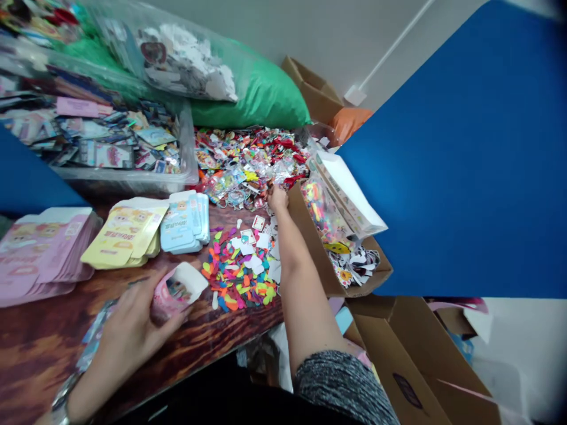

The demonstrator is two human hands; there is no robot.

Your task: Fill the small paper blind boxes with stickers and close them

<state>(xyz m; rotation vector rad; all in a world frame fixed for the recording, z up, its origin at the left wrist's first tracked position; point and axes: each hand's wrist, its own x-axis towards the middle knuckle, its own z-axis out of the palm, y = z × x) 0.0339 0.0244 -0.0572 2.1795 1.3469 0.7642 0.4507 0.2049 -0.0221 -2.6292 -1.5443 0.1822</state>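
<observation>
My left hand [135, 321] is wrapped round a small pink paper box [165, 300]. The box's top flap stands open and small items show inside. My right arm stretches far forward, and my right hand [278, 198] is at the near edge of a heap of small packaged trinkets [257, 156]; its fingertips are lost among them. Below that hand lies a spread of colourful balloons [239, 274] with small white cards [254, 264] on top. Flat packets [95, 336] lie under my left wrist.
Stacks of flat pink cartons [48, 251], yellow cartons [126, 233] and blue cartons [183, 221] line the table's left. Behind them stands a clear bin [188, 144] of packets, beside a green bag [274, 88]. A cardboard box [305, 236] and blue panel [465, 153] bound the right.
</observation>
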